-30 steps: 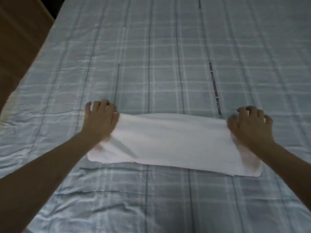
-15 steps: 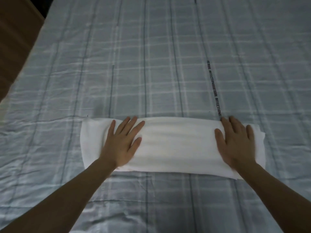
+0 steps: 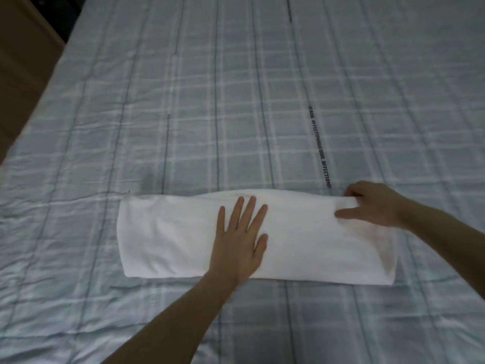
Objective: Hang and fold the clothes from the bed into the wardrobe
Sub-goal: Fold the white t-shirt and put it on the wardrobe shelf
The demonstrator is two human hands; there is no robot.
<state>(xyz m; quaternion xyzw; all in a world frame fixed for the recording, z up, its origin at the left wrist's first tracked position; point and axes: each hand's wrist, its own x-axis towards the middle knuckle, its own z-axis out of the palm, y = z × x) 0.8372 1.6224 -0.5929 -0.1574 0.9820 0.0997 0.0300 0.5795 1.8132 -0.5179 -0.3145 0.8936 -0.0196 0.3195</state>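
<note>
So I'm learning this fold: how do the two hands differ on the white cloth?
The left hand lies flat, fingers spread, near the middle of the white cloth; the right hand pinches its far right edge, thumb on top. The left hand presses down; the right hand grips. Both touch the same cloth on the bed.

Two bare forearms and two bare hands are all that shows of the person. The left hand (image 3: 240,239) and the right hand (image 3: 372,204) carry no ring, glove or bandage that can be seen. Neither wrist bears a watch, strap or bracelet. No sleeve or cuff reaches into view on either forearm, up to the near edge and the right edge. The fingernails look short and unpainted, though the dim light blurs them.
</note>
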